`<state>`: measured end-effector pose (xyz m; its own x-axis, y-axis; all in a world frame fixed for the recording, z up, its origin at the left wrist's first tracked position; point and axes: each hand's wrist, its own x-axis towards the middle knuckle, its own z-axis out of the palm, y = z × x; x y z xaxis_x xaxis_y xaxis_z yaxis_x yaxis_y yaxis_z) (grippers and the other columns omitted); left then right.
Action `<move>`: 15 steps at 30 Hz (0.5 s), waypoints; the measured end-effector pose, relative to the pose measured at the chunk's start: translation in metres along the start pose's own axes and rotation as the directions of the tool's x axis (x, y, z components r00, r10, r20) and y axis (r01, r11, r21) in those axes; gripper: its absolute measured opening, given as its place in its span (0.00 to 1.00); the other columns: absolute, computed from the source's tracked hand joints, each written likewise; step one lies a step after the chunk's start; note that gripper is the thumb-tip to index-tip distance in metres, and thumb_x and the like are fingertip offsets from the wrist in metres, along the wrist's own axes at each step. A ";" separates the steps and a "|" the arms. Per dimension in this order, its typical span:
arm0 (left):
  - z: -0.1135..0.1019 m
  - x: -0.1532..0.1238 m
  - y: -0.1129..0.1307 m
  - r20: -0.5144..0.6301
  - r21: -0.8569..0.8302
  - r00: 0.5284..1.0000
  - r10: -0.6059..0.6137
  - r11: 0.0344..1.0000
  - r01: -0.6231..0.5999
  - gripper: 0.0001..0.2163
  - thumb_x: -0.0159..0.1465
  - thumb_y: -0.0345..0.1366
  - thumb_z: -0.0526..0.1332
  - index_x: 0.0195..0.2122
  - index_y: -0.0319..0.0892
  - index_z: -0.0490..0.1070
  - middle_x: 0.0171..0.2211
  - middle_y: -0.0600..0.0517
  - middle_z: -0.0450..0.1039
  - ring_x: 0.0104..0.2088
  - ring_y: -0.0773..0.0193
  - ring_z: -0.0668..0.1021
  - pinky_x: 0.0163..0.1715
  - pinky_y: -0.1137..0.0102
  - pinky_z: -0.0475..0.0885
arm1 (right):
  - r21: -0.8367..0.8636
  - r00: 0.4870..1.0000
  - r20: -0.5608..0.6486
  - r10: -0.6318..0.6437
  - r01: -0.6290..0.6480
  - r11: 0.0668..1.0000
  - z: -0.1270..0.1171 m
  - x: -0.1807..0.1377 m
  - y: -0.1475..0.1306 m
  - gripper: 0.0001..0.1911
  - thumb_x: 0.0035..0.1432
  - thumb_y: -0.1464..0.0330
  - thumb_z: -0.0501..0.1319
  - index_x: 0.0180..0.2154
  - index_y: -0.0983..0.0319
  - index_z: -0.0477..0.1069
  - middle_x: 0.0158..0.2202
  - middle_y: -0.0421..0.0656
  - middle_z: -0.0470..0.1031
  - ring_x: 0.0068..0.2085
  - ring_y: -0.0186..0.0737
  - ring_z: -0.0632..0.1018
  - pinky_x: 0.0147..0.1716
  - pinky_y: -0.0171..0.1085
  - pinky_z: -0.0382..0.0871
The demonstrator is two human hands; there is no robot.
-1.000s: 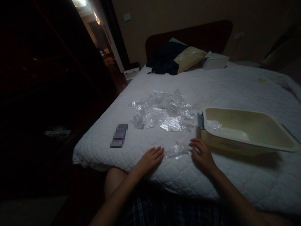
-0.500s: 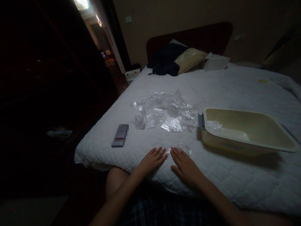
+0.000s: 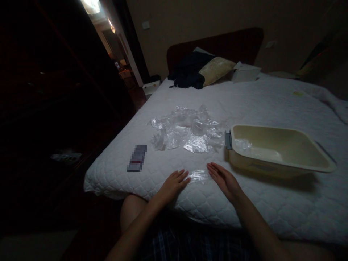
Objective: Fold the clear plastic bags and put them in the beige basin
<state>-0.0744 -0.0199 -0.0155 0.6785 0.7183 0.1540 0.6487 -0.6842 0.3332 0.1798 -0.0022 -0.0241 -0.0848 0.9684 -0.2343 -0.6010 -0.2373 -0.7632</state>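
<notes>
My left hand (image 3: 173, 185) lies flat and open on the white quilted bed (image 3: 272, 203), its fingertips touching the left edge of a small clear plastic bag (image 3: 198, 176). My right hand (image 3: 224, 179) is open too, fingers stretched out, at the bag's right edge. The bag lies flattened between both hands. Further back sits a heap of crumpled clear plastic bags (image 3: 187, 128). A cream plastic tub (image 3: 277, 150) with a grey clip stands to the right, with one clear bag (image 3: 241, 145) inside it.
A small dark box (image 3: 137, 157) lies on the quilt left of the heap. At the headboard are dark clothing (image 3: 187, 70), a yellow pillow (image 3: 216, 69) and a white box (image 3: 244, 72). The bed's left edge drops into a dark floor area.
My right hand slid left over the small bag until it met the left hand, then drew back to the right, leaving the bag flatter. The left hand stayed put.
</notes>
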 end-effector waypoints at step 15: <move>-0.015 0.079 0.011 -0.008 -0.513 0.888 -0.459 0.765 0.390 0.12 0.51 0.42 0.59 0.29 0.39 0.73 0.24 0.50 0.72 0.25 0.64 0.72 0.26 0.72 0.65 | -0.178 0.989 0.059 -0.138 0.146 0.973 0.001 -0.005 0.005 0.12 0.54 0.63 0.56 0.39 0.58 0.72 0.47 0.45 0.72 0.52 0.46 0.69 0.53 0.49 0.58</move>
<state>-0.0184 0.0314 0.0147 0.3022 0.9532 -0.0086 0.5843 -0.1780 0.7918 0.1767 -0.0079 -0.0260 -0.0478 0.9947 -0.0911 -0.4558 -0.1029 -0.8841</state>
